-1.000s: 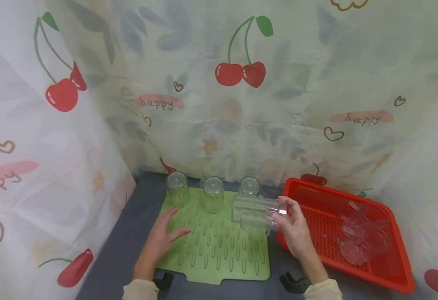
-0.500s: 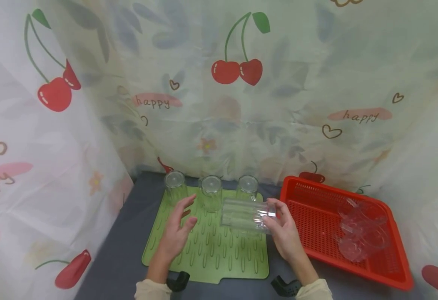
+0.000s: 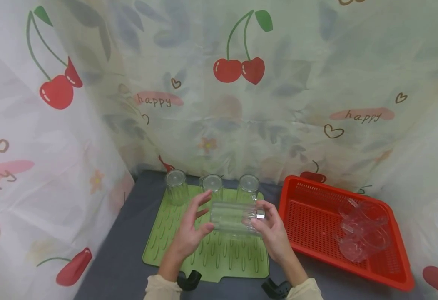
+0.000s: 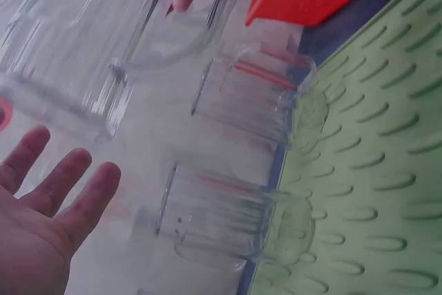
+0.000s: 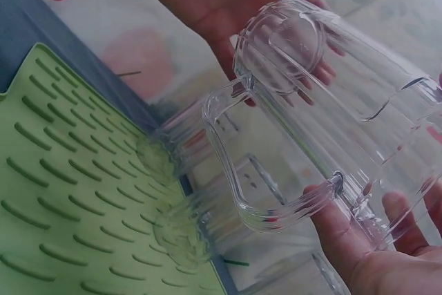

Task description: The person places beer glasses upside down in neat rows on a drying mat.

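Observation:
A clear mug [image 3: 228,218] lies sideways in the air above a green ridged mat [image 3: 237,260]. My right hand [image 3: 275,235] grips it at its right end, thumb near the handle, as the right wrist view shows with the handle [image 5: 266,215] pointing down toward the mat. Facing the mug's other end is my left hand [image 3: 190,233], its fingers spread; in the left wrist view, its fingers [image 4: 90,202] stand apart from the glass. Along the mat's back edge stand a left mug [image 3: 177,189], a middle mug [image 3: 212,184] and a right mug [image 3: 247,187], all upside down.
To the right, a red plastic basket [image 3: 354,273] holds several clear mugs [image 3: 365,233] heaped at its right side. The mat lies on a dark grey tabletop [image 3: 119,250]. A printed curtain [image 3: 219,116] encloses the back and sides.
My right hand has carried the mug leftward over the mat. The left hand has moved right and up, close to the mug's left end. The standing mugs stay put.

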`<action>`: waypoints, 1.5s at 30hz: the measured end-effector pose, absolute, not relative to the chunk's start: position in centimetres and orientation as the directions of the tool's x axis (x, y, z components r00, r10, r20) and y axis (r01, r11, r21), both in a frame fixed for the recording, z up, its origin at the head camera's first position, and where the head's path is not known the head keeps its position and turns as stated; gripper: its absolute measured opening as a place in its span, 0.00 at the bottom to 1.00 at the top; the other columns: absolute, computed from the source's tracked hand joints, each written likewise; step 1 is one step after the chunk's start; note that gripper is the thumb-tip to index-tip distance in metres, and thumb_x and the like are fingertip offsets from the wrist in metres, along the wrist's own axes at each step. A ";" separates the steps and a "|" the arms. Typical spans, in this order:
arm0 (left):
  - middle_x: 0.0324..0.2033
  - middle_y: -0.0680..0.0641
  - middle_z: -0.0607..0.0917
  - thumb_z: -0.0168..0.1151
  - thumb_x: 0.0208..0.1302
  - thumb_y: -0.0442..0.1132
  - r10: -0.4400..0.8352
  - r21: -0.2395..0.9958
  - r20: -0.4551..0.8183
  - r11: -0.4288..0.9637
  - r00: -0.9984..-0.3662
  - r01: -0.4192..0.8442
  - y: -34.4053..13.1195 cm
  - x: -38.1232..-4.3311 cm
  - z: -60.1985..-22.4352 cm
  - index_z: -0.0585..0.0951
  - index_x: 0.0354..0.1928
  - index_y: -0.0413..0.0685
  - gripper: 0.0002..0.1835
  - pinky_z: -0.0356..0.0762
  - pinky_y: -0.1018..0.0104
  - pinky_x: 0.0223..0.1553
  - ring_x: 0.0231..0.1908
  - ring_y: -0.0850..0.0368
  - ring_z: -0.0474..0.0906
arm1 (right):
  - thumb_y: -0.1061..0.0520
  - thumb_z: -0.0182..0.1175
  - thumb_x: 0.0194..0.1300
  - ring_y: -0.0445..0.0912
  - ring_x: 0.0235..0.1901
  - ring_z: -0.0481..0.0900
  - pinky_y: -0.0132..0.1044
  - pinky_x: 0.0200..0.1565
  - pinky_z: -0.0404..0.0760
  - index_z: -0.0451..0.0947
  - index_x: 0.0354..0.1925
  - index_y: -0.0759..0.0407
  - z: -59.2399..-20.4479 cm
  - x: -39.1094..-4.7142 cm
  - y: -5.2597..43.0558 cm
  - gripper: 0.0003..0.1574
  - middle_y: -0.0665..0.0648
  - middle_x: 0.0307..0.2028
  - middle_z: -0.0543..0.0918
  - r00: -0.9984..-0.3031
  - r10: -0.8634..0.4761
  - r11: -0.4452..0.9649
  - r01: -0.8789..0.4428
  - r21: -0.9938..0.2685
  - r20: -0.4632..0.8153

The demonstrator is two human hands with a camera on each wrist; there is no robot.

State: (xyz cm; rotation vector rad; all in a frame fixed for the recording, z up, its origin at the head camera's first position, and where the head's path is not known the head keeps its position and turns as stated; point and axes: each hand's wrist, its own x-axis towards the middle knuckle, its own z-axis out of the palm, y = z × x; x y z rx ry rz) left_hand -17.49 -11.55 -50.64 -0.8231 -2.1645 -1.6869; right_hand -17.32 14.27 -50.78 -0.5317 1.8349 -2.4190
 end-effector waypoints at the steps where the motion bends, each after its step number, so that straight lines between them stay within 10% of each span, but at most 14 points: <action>1: 0.75 0.39 0.64 0.54 0.73 0.65 0.266 0.796 0.538 0.154 -0.800 0.586 -11.4 -17.5 -50.7 0.58 0.79 0.49 0.43 0.76 0.36 0.64 0.72 0.34 0.64 | 0.70 0.53 0.72 0.44 0.51 0.85 0.38 0.56 0.86 0.57 0.68 0.63 -50.8 -17.3 14.1 0.30 0.52 0.59 0.71 -0.939 -0.253 -0.291 -0.156 -0.944 0.234; 27: 0.65 0.44 0.74 0.69 0.66 0.44 0.259 0.812 0.541 0.088 -0.800 0.578 -9.5 -16.9 -51.8 0.65 0.74 0.50 0.37 0.83 0.50 0.53 0.58 0.48 0.77 | 0.67 0.49 0.76 0.43 0.55 0.81 0.37 0.55 0.85 0.51 0.70 0.66 -51.9 -15.7 12.9 0.30 0.53 0.65 0.64 -0.917 -0.295 -0.323 -0.170 -0.931 0.270; 45: 0.52 0.34 0.80 0.71 0.53 0.24 0.116 0.639 0.761 0.039 -0.638 0.769 -9.0 -17.6 -51.5 0.79 0.49 0.37 0.20 0.76 0.65 0.61 0.55 0.47 0.78 | 0.59 0.44 0.81 0.42 0.59 0.81 0.40 0.61 0.83 0.54 0.68 0.49 -52.4 -15.9 12.0 0.23 0.54 0.66 0.63 -0.920 -0.369 -0.260 -0.037 -0.965 0.135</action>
